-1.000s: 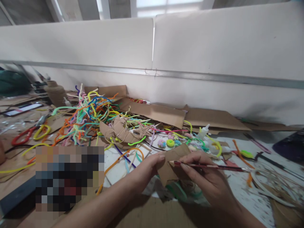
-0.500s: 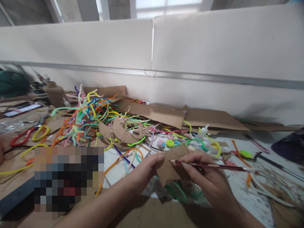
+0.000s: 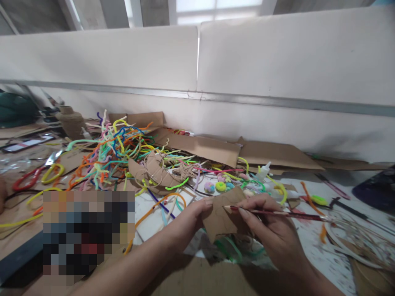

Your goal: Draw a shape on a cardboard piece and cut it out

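My left hand (image 3: 189,220) pinches the left edge of a small brown cardboard piece (image 3: 219,218) and holds it up above the table. My right hand (image 3: 271,230) grips a red pencil (image 3: 277,213) with its tip resting on the upper face of that cardboard piece. The pencil's shaft runs out to the right, past my knuckles. Below the cardboard piece lie green pipe cleaners (image 3: 230,248).
A tangle of coloured pipe cleaners (image 3: 108,154) fills the left middle. Wrapped cardboard shapes (image 3: 156,170), pompoms (image 3: 220,186), a glue bottle (image 3: 263,170) and flat cardboard sheets (image 3: 216,148) lie behind. Red and yellow scissors (image 3: 37,174) sit at the left, a white partition wall (image 3: 247,82) stands beyond.
The pencil tip has shifted slightly right and up on the cardboard piece. My left hand has kept its hold and barely moved.
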`<state>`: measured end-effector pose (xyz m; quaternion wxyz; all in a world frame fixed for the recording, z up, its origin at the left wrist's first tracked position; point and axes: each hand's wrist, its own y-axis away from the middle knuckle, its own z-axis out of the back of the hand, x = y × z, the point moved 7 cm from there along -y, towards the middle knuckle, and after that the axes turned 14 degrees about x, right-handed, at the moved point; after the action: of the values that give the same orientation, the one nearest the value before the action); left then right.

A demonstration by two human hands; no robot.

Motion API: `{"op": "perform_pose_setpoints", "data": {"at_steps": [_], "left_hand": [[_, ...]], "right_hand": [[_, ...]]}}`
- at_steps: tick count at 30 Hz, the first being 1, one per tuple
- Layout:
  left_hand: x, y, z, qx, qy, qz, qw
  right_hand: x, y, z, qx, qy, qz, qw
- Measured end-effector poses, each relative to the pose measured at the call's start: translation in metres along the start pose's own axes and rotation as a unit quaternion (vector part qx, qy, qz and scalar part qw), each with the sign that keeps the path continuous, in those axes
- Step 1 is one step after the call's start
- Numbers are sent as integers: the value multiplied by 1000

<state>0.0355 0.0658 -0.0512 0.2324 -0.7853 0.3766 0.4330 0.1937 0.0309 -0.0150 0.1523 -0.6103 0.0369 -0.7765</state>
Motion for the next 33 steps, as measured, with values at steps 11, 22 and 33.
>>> {"op": "perform_pose_setpoints", "data": {"at_steps": [11, 22, 33], "left_hand": [[1, 0, 3, -3, -14, -6, 1000], [-2, -1, -5, 12, 10, -13, 1000], [-3, 0, -3, 4, -19, -9, 1000]], "right_hand": [[-3, 0, 4, -16, 0, 19, 1000], [1, 0, 10, -32, 55, 32, 997], [-1, -1, 4, -11, 10, 18, 1000]]}}
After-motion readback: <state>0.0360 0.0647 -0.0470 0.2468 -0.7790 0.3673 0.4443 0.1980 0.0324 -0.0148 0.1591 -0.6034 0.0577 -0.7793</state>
